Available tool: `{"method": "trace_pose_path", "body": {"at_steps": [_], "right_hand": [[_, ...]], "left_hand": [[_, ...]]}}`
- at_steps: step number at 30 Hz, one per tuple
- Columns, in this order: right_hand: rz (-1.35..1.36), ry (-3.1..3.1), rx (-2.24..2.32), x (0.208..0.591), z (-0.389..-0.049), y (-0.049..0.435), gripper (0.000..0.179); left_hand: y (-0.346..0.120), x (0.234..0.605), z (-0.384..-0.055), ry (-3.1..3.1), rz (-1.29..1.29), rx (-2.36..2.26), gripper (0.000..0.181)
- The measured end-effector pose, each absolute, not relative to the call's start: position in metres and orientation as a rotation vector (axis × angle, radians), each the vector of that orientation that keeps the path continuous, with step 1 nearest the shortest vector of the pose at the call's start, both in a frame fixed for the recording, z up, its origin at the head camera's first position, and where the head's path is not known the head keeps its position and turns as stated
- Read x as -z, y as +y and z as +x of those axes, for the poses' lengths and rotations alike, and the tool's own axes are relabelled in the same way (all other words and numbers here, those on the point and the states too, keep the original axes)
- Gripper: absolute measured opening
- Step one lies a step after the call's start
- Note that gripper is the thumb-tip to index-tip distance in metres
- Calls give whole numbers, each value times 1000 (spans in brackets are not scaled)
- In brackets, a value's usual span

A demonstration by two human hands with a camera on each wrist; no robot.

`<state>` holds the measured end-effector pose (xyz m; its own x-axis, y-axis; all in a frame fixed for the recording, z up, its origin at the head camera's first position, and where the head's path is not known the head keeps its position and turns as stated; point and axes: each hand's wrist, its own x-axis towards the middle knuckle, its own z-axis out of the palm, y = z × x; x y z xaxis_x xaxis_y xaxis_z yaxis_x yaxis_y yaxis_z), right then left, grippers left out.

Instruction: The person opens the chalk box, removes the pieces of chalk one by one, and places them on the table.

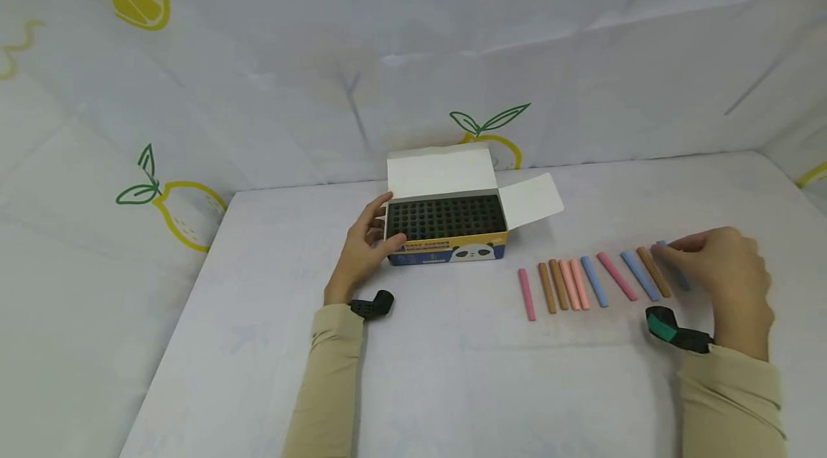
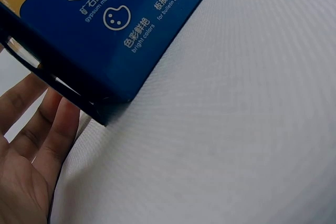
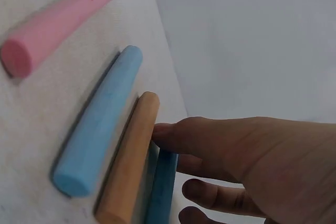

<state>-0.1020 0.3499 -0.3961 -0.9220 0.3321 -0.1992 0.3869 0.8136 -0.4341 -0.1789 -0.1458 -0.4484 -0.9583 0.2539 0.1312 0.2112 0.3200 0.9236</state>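
Observation:
A chalk box (image 1: 446, 250), yellow and blue with a panda on its front, stands with its lid folded back and a side flap out. Inside shows a black insert (image 1: 446, 217) full of round holes. At the box's left end, my left hand (image 1: 362, 250) grips it, thumb at the front top corner and fingers along the side. My right hand (image 1: 736, 271) pinches the upper end of a dark blue chalk stick (image 3: 161, 190), the rightmost of the row. Right beside that lies an orange-brown chalk stick (image 3: 128, 161), close to my thumb tip.
Several more chalk sticks lie in a loose row left of my right hand: a light blue one (image 3: 100, 124), a pink one (image 3: 63, 24), others brown and salmon. A white cloth covers the table (image 1: 452, 386). Behind it hangs a lemon-print backdrop (image 1: 291, 85), close to the box's raised lid.

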Motion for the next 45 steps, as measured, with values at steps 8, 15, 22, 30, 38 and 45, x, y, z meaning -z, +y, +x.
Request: {"method": "trace_pose_path", "body": {"at_steps": [8, 15, 22, 30, 38, 45], "right_hand": [[594, 2853, 779, 399, -103, 347, 57], [597, 2863, 766, 397, -103, 344, 54], [525, 3023, 744, 391, -106, 331, 58], [148, 3370, 862, 360, -117, 264, 57], [-296, 3467, 765, 356, -126, 178, 70], [-408, 3386, 734, 374, -131, 144, 63]], "left_hand": [[-147, 450, -178, 2547, 458, -1742, 75], [-145, 450, -178, 2586, 444, -1700, 80], [-146, 439, -179, 2775, 509, -1474, 84], [-129, 410, -179, 3188, 508, -1177, 70], [-98, 386, -167, 3239, 493, -952, 75], [-84, 389, -162, 3228, 519, -822, 78]]}}
